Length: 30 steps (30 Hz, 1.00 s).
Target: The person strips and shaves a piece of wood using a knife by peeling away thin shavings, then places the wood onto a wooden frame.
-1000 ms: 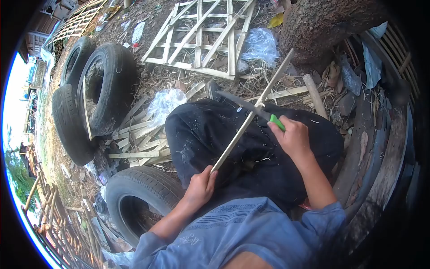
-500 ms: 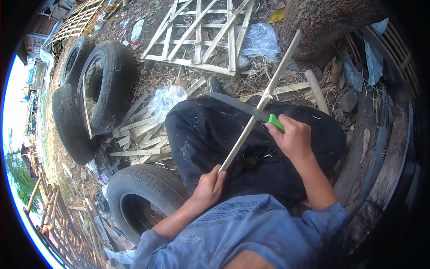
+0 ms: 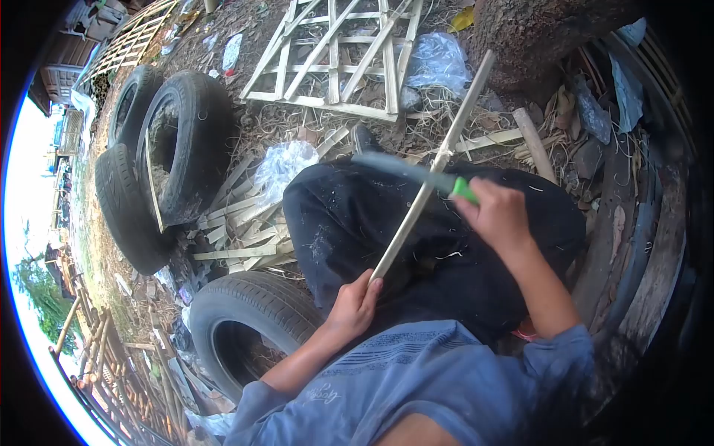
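My left hand [image 3: 354, 303] is closed round the lower end of a long, pale bamboo strip [image 3: 405, 223]. The strip slants up and to the right over my dark-trousered legs, and curled shavings cling to it near its middle. My right hand [image 3: 497, 215] grips the green handle of a knife [image 3: 462, 189]. Its blade points left and crosses the strip just below the shavings; the blade is slightly blurred.
Several tyres [image 3: 253, 305] lie at the left. A bamboo lattice [image 3: 320, 102] rests on the ground ahead, beside clear plastic [image 3: 437, 62] and a tree trunk [image 3: 520, 44]. Split bamboo pieces [image 3: 242, 251] are heaped left of my legs; a short stick [image 3: 534, 145] lies beyond them.
Compared with a second ago, my left hand and the strip's lower end are farther right and slightly higher. The knife remains across the strip, and the whole view has shifted slightly.
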Tool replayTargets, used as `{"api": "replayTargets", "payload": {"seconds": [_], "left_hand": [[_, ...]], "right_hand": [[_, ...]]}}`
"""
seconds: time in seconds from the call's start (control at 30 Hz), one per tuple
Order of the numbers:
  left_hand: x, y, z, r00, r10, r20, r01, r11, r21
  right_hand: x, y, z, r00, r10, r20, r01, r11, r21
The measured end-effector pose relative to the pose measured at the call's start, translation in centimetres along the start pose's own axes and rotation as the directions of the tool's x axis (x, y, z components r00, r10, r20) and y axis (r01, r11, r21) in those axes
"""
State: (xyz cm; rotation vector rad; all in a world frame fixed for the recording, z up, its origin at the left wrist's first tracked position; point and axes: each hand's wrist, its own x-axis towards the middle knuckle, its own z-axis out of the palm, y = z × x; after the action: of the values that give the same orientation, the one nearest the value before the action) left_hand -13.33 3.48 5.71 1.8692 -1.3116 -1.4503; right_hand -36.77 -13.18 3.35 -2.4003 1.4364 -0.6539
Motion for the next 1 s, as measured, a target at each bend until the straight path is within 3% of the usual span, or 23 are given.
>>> {"api": "replayTargets", "payload": {"seconds": [0.03, 0.1, 0.17, 0.23, 0.27, 0.3, 0.4, 0.43, 0.5, 0.57, 0.6, 0.63, 0.7, 0.73, 0.77, 0.83, 0.9, 1.0], "left_hand": [[0.1, -0.1, 0.1, 1.000, -0.010, -0.007, 0.010, 1.000, -0.011], [0.7, -0.5, 0.5, 1.000, 0.001, -0.012, -0.002, 0.999, -0.038], [0.5, -0.6, 0.6, 1.000, -0.008, -0.022, 0.006, 0.998, -0.067], [0.5, -0.6, 0.2, 1.000, -0.006, 0.015, 0.007, 0.999, -0.044], [0.8, -0.9, 0.2, 1.000, -0.008, 0.017, 0.008, 0.999, -0.043], [1.1, -1.4, 0.3, 0.999, 0.006, 0.035, -0.002, 0.993, -0.115], [1.7, -1.1, 1.0, 0.998, 0.018, 0.067, -0.002, 0.972, -0.235], [1.8, -0.7, 1.0, 0.996, 0.012, 0.084, 0.011, 0.965, -0.262], [1.9, -0.5, 0.5, 0.993, -0.020, 0.117, 0.053, 0.955, -0.290], [2.0, -0.7, 0.5, 0.998, 0.026, 0.055, -0.012, 0.969, -0.248], [2.0, -0.1, 0.1, 0.999, 0.036, -0.017, -0.036, 0.999, -0.035], [2.1, 0.2, -0.2, 1.000, 0.029, -0.010, -0.029, 0.999, -0.038], [2.3, 0.5, -0.9, 0.984, 0.128, -0.125, -0.085, 0.949, 0.303], [2.5, 0.5, -1.3, 0.981, 0.144, -0.134, -0.083, 0.921, 0.380], [2.5, 0.5, -1.6, 0.982, 0.143, -0.127, -0.084, 0.919, 0.386], [2.7, 0.5, -1.9, 0.957, 0.228, -0.178, -0.112, 0.860, 0.498], [2.3, -0.6, -2.4, 0.957, 0.235, -0.167, -0.112, 0.836, 0.537], [1.8, -1.8, -2.5, 0.968, 0.212, -0.135, -0.113, 0.847, 0.520]], "right_hand": [[1.2, 2.3, -1.0, 1.000, -0.007, -0.004, 0.007, 0.995, -0.099], [0.2, 1.9, 0.6, 0.999, 0.034, 0.003, -0.034, 0.999, -0.018], [-1.1, -1.4, 0.1, 0.985, -0.155, 0.081, 0.156, 0.988, -0.003], [-2.7, -2.7, 0.6, 0.951, -0.216, 0.223, 0.209, 0.976, 0.052], [-1.8, -2.0, 0.2, 0.970, -0.206, 0.131, 0.210, 0.978, -0.020], [-0.3, -0.2, 0.0, 0.997, 0.043, 0.063, -0.043, 0.999, 0.005], [1.1, 1.3, 0.0, 0.979, 0.187, 0.081, -0.180, 0.980, -0.085], [0.5, 0.2, 0.4, 0.995, 0.080, 0.052, -0.082, 0.996, 0.035], [-0.7, -2.6, 0.3, 0.987, -0.039, 0.159, 0.018, 0.991, 0.133], [-2.1, -4.2, 1.1, 0.968, -0.087, 0.236, 0.039, 0.979, 0.202], [-2.5, -4.6, 1.2, 0.966, -0.071, 0.248, 0.013, 0.973, 0.230], [-2.5, -4.7, 1.1, 0.965, -0.065, 0.255, 0.005, 0.973, 0.229], [-2.0, -4.8, 0.6, 0.955, -0.017, 0.296, -0.033, 0.986, 0.162], [-2.0, -4.6, 0.8, 0.970, -0.050, 0.238, 0.016, 0.990, 0.141], [-1.7, -4.3, 0.8, 0.971, -0.042, 0.236, 0.008, 0.990, 0.144], [-0.7, -2.6, 0.3, 0.983, 0.076, 0.164, -0.074, 0.997, -0.018], [0.7, 0.9, -0.3, 0.946, 0.312, 0.092, -0.293, 0.940, -0.173], [0.9, 1.5, -1.6, 0.932, 0.356, 0.064, -0.339, 0.922, -0.187]]}}
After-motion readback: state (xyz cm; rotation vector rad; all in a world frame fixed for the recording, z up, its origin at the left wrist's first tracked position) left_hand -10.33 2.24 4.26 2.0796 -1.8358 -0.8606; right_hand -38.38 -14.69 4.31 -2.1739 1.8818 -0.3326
